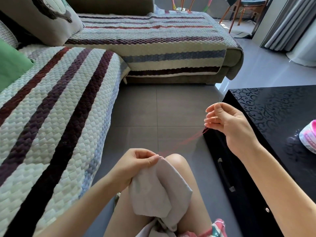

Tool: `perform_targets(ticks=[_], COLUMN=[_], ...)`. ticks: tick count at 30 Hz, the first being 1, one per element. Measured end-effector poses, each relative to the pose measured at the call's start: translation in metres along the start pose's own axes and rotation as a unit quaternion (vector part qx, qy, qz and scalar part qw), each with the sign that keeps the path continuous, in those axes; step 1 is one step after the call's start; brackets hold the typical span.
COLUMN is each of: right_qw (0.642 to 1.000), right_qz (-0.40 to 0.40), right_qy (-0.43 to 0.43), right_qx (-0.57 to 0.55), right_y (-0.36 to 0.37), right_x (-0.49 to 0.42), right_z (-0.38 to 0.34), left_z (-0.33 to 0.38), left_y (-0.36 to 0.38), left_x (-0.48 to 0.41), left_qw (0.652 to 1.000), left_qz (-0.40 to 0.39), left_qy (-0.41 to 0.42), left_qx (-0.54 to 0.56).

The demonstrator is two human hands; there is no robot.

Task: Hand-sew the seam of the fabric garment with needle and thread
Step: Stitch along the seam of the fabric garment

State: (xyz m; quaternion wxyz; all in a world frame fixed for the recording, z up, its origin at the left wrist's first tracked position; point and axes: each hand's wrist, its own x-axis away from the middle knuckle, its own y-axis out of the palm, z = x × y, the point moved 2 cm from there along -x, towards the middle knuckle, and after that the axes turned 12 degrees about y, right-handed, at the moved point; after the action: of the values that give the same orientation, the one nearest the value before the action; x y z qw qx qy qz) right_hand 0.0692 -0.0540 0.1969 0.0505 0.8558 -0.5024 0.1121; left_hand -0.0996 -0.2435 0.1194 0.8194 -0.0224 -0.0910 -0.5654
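Grey fabric garment (159, 189) lay draped over my bare knee, its top edge pinched between the thumb and fingers of my left hand (135, 166). Red thread (184, 142) stretched from that edge up to my raised right hand (227, 122), whose curled fingers gripped the strand beside the black table (273, 108); the striped sofa (153, 40) stood beyond

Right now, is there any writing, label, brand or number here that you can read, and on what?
None can be read.
The black table bears only scroll ornament, no letters.
The pink and white object on it is too blurred to tell.
The cushion carries a picture, not words.
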Motion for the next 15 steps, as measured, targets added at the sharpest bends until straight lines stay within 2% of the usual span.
perform_targets(ticks=[2,3,5,6,7,9,11,13,15], right_qw=[0.993,0.975,0.905,0.879,0.874,0.923,0.964,0.960,0.950], right_qz=[-0.014,-0.030,-0.048,-0.044,-0.033,0.041,0.154,0.218,0.231], right_qy=[0.075,0.119,0.184,0.201,0.215,0.217,0.188,0.170,0.125], right_qx=[-0.094,-0.188,-0.380,-0.430,-0.435,-0.314,-0.109,0.053,0.170], right_y=[-0.007,-0.012,-0.021,-0.025,-0.031,-0.049,-0.067,-0.079,-0.073], right_x=[-0.013,-0.020,-0.036,-0.044,-0.053,-0.073,-0.087,-0.094,-0.096], right_z=[0.013,0.019,0.034,0.044,0.055,0.085,0.115,0.141,0.153], left_z=[0.001,0.002,0.004,0.004,0.004,0.004,0.003,0.002,0.002], left_y=[0.000,-0.001,-0.004,-0.007,-0.011,-0.020,-0.029,-0.030,-0.024], left_x=[0.000,0.000,0.001,0.002,0.004,0.006,0.010,0.014,0.016], left_qw=[1.000,1.000,1.000,0.999,0.999,0.998,0.997,0.997,0.997], left_qz=[0.006,0.011,0.016,0.019,0.022,0.037,0.042,0.027,0.009], left_qy=[-0.008,-0.012,-0.019,-0.026,-0.033,-0.043,-0.048,-0.050,-0.049], left_qx=[0.000,-0.005,-0.010,-0.010,-0.011,-0.020,-0.036,-0.053,-0.065])
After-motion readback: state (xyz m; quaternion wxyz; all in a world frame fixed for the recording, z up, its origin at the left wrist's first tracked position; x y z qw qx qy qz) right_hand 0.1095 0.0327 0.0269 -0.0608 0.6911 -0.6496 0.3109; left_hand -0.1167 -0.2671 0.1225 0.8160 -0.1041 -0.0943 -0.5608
